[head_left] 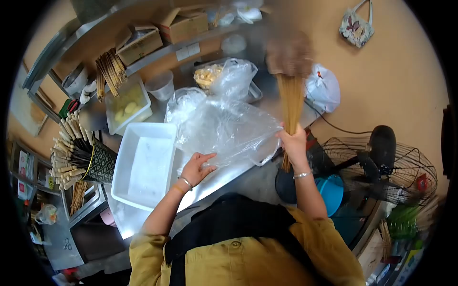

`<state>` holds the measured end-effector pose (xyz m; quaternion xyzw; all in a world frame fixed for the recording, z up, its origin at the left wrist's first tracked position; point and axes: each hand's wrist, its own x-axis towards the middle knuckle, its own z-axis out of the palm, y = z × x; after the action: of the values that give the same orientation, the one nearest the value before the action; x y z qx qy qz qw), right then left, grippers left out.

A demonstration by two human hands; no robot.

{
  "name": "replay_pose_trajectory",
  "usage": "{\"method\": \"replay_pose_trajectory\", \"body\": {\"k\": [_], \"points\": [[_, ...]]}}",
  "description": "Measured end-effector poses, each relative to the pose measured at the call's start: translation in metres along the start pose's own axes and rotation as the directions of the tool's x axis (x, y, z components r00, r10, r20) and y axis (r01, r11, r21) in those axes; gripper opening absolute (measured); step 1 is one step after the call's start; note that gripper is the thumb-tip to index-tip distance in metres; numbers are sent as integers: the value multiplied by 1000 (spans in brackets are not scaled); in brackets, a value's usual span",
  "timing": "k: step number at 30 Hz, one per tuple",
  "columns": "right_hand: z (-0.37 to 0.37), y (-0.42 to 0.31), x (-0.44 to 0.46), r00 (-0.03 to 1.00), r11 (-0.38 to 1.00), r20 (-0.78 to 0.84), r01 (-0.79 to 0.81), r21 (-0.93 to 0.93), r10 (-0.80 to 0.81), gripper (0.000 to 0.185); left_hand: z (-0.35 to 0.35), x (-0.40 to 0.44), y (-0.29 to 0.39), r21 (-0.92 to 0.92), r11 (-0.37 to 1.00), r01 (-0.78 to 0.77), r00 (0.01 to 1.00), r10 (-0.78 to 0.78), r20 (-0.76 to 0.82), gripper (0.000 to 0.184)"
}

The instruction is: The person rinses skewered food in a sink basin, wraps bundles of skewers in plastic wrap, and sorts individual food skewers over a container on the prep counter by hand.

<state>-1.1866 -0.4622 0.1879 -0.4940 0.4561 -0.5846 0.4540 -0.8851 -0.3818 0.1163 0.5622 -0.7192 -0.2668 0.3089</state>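
My right hand (293,142) is closed around a bundle of thin wooden skewers (290,102), held upright, with a blurred brown mass (289,53) at their top ends. The edge of a large clear plastic bag (229,126) meets this hand at the fingers. The bag lies loosely spread over the metal table (210,183). At the bag's near edge is my left hand (195,169), its thumb and fingers apart; whether it touches the plastic is hard to tell. Left of the bag stands a white rectangular tub (145,164).
Behind are a tub with yellow pieces in liquid (126,104), a clear container (160,86), bagged yellowish food (208,75) and cardboard boxes (186,26). Wooden-handled sticks (67,152) stand at left. A wire-caged fan (381,162) and blue bucket (331,190) are at right.
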Motion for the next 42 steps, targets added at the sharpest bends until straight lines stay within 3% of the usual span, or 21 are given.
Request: {"method": "replay_pose_trajectory", "body": {"k": [1, 5, 6, 7, 11, 13, 14, 18, 19, 21, 24, 25, 27, 28, 30, 31, 33, 35, 37, 39, 42], "points": [[-6, 22, 0, 999, 998, 17, -43, -35, 44, 16, 12, -7, -12, -12, 997, 80, 988, -78, 131, 41], [-17, 61, -13, 977, 977, 33, -211, -26, 212, 17, 49, -9, -59, -60, 990, 128, 981, -118, 152, 36], [-23, 63, -16, 986, 986, 25, -162, -37, 163, 18, 46, -8, -42, -296, 879, 375, 921, -317, 225, 33], [-25, 63, -19, 993, 992, 16, -114, -48, 115, 18, 43, -8, -31, -482, 654, 582, 813, -472, 341, 32], [-32, 10, -32, 998, 991, -51, -36, -129, 30, 15, 35, -1, -17, -564, 609, 558, 826, -474, 304, 30], [-34, -15, -50, 992, 991, 33, -123, -55, 125, 13, 23, 8, -1, -683, 541, 491, 838, -508, 199, 31], [-39, -15, -60, 987, 988, 99, -112, -111, 123, 22, 19, 12, 4, -693, 552, 464, 847, -504, 166, 31], [-51, 10, -101, 947, 969, 313, 2, -249, 78, 31, 14, 22, 0, -764, 443, 469, 827, -524, 204, 32], [-49, 22, -110, 905, 952, 390, -50, -301, 171, 34, 13, 24, 7, -764, 442, 470, 827, -524, 206, 32], [-35, 29, -119, 853, 930, 449, -105, -353, 266, 37, 12, 25, 22, -884, 79, 460, 772, -528, 354, 29], [5, 28, -106, 889, 979, 432, -73, -188, 149, 46, 25, 27, 26, -867, -18, 498, 749, -495, 440, 26], [18, 37, -92, 920, 961, 376, 195, -197, -110, 49, 29, 27, 31, -857, -54, 513, 751, -455, 478, 27], [31, 47, -78, 877, 868, 309, 444, -223, -369, 53, 37, 28, 36, -848, -107, 520, 728, -463, 505, 27], [36, 50, -76, 926, 962, 330, 238, -134, -183, 51, 35, 27, 43, -839, -77, 539, 737, -439, 514, 28], [43, 52, -69, 924, 999, 382, 29, 13, -32, 44, 31, 26, 54, -831, -26, 555, 766, -374, 523, 31], [43, 55, -67, 923, 999, 384, 30, 18, -34, 44, 31, 26, 54, -833, -23, 553, 766, -378, 519, 31], [41, 67, -64, 836, 947, 466, -321, -13, 290, 34, 28, 26, 50, -866, -18, 500, 767, -456, 452, 30], [33, 74, -72, 866, 962, 419, -242, -128, 273, 25, 17, 26, 33, -911, -104, 399, 809, -428, 403, 28], [18, 66, -86, 834, 907, 374, -418, -52, 406, 24, -5, 25, 17, -935, -195, 296, 845, -402, 352, 27], [-2, 74, -95, 865, 920, 330, -392, -24, 377, 25, -30, 24, 6, -940, -286, 184, 905, -324, 276, 25], [-25, 67, -106, 911, 945, 257, -325, -37, 323, 26, -47, 27, 15, -976, -148, 159, 886, -414, 207, 26]]}}
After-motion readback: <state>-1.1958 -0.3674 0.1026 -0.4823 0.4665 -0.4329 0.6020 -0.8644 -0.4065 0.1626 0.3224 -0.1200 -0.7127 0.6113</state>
